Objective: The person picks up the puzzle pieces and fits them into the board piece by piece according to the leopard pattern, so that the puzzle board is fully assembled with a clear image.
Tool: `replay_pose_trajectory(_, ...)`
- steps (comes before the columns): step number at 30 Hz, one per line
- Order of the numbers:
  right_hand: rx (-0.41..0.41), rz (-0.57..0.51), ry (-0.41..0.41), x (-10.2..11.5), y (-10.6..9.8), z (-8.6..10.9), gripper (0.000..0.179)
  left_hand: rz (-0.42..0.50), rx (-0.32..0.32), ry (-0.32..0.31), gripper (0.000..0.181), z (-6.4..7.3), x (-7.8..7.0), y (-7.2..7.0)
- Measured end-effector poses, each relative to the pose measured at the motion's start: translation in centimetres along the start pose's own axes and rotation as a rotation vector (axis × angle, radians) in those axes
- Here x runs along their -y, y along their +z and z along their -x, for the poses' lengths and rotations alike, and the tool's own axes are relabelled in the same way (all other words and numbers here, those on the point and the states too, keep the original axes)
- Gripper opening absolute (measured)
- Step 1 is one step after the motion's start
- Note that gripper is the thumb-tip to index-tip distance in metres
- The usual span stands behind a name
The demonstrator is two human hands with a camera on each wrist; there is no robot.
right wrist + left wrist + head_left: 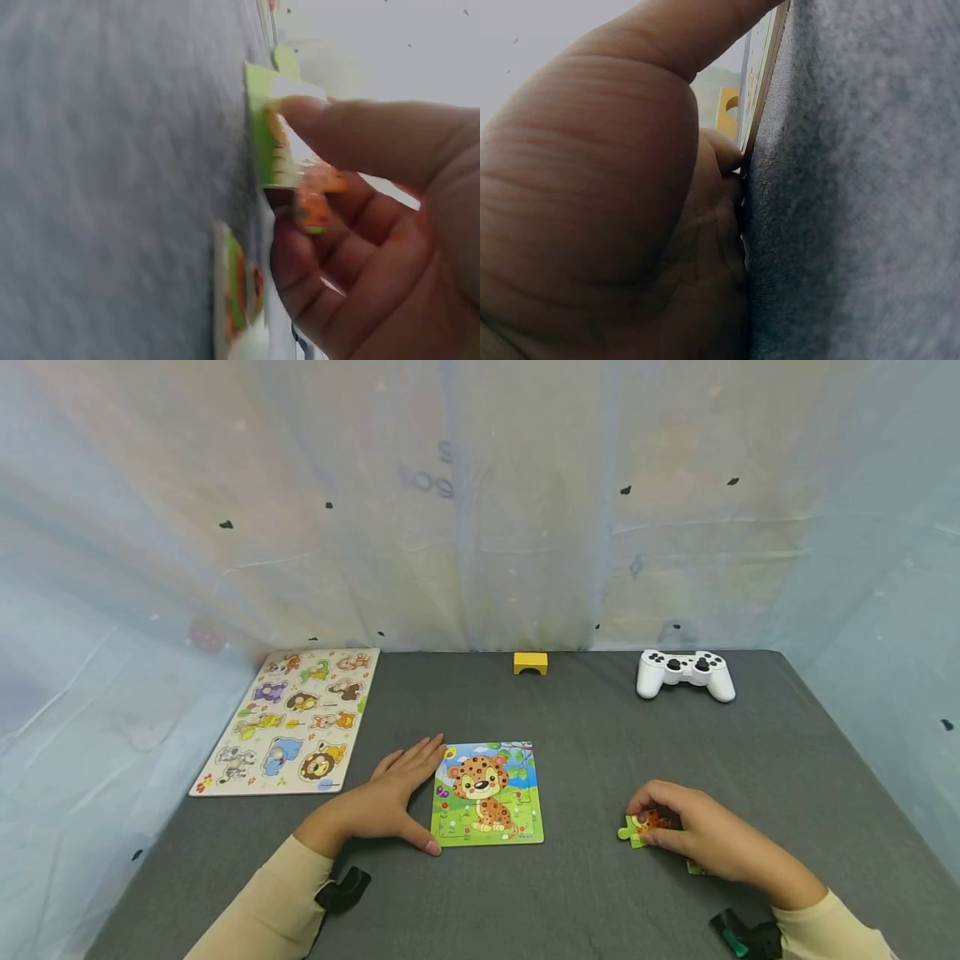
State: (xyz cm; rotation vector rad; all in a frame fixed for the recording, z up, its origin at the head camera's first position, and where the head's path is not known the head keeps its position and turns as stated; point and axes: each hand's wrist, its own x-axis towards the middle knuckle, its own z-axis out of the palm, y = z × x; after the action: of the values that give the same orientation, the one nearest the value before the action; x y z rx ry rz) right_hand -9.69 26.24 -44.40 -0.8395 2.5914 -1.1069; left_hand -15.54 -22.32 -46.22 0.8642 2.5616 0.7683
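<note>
A square leopard jigsaw puzzle (pixel 487 793) in a green-edged tray lies flat near the middle of the grey table. Along its left edge rests my left hand (pixel 390 802), fingers extended and thumb spread toward the near left corner. To the right, my right hand (pixel 697 835) pinches a green and orange jigsaw piece (pixel 636 832) between thumb and fingers; the right wrist view shows the same jigsaw piece (pixel 281 142) just off the cloth. Partly hidden beneath that hand is another jigsaw piece (pixel 696 867).
An animal picture board (pixel 292 722) lies at the left. Against the back stand a yellow arch block (pixel 530 662) and, farther right, a white game controller (pixel 686 672). A pale curtain (pixel 480 527) rises behind the grey table (pixel 585 735).
</note>
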Motion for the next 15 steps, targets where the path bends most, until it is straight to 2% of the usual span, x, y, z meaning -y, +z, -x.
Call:
replay_pose_trajectory(3, -0.021, -0.049, 0.041, 0.3, 0.2, -0.3, 0.016, 0.0, 0.002, -0.002, 0.147, 0.0, 0.0, 0.0)
replay_pose_trajectory(11, -0.087, -0.073, 0.154, 1.0, 0.6, -0.8, 0.022, 0.011, 0.004, 0.001, 0.146, 0.1, 0.0, -0.1)
replay_pose_trajectory(15, -0.112, -0.071, 0.178, 1.3, 0.6, -1.0, 0.019, 0.015, 0.005, 0.004, 0.146, 0.0, -0.1, -0.1)
